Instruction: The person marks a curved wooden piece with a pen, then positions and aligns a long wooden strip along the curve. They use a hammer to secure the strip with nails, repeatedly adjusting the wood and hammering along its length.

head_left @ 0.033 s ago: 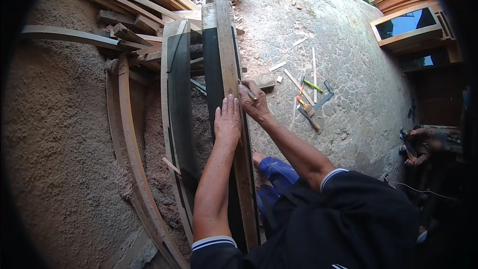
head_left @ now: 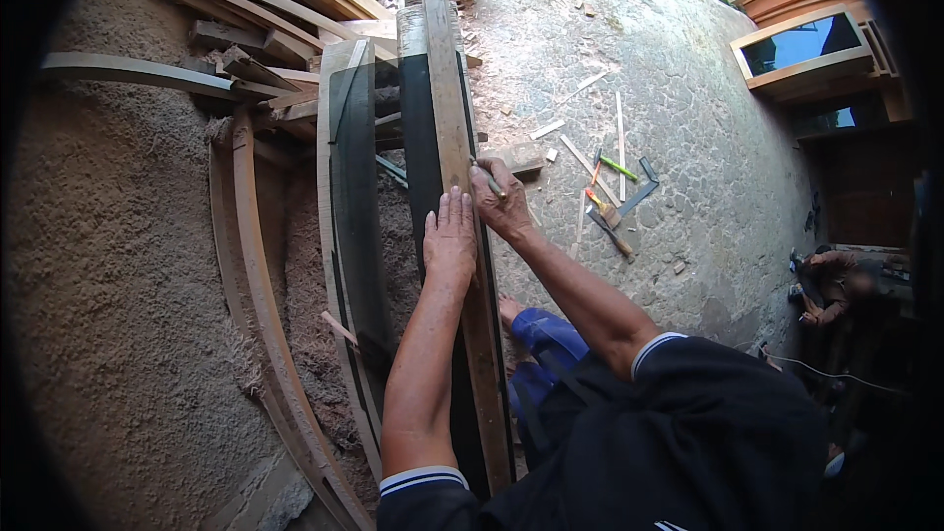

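Observation:
A long, narrow wooden batten (head_left: 447, 103) runs from the far edge toward me, lying on a dark-faced plank (head_left: 420, 128). My left hand (head_left: 452, 241) rests flat on the batten, fingers stretched forward. Just right of it, my right hand (head_left: 506, 208) grips a short pencil-like marker (head_left: 498, 187) against the batten's right edge. The marker's tip is too small to make out. A second dark-faced plank (head_left: 354, 167) with pale wooden edges lies parallel on the left.
On the floor at right lie a green-handled tool (head_left: 618, 168), a brush (head_left: 605, 208), a dark try square (head_left: 644, 189), a wooden-handled tool (head_left: 621, 244) and thin offcuts. Curved timbers (head_left: 258, 265) lean at left. Another person (head_left: 831, 285) sits far right, near a glazed wooden frame (head_left: 801, 47).

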The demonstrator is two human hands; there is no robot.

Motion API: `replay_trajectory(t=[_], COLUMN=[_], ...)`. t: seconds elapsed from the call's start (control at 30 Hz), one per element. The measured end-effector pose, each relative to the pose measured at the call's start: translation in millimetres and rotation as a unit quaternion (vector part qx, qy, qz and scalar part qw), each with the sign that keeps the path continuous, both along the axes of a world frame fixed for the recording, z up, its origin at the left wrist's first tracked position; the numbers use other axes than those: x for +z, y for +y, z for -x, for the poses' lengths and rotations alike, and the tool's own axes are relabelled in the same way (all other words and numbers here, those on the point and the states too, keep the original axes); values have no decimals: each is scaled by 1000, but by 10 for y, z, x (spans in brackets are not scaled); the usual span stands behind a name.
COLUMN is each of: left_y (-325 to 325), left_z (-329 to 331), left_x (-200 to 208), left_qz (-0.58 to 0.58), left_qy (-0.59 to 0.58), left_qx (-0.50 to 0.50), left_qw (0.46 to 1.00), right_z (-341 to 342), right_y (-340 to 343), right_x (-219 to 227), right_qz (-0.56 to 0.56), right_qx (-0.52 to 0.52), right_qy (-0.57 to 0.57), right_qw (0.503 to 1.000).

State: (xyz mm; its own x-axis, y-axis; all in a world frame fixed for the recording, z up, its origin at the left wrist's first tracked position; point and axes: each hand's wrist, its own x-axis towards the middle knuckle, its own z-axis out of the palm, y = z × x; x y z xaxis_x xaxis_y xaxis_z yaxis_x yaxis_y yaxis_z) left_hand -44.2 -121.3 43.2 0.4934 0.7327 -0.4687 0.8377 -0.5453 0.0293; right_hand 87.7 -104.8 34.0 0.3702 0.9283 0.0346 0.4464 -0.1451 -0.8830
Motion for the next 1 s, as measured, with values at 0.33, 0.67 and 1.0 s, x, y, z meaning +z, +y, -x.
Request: replay_trajectory(t=[0.33, 0.67, 1.0], left_y=[95, 102, 91], left_z=[-87, -97, -106], left_x=[76, 21, 126], left_qz=[27, 31, 27], left_qy=[14, -3, 16], left_qx=[10, 17, -1], left_qw=[999, 999, 1000], right_z=[3, 15, -9], right_y=[130, 140, 198], right_x=[-120, -78, -79], right_qz=[-24, 4, 25], right_qx=[-24, -13, 15], right_qy=[7, -13, -35], right_qw=[999, 1000, 999])
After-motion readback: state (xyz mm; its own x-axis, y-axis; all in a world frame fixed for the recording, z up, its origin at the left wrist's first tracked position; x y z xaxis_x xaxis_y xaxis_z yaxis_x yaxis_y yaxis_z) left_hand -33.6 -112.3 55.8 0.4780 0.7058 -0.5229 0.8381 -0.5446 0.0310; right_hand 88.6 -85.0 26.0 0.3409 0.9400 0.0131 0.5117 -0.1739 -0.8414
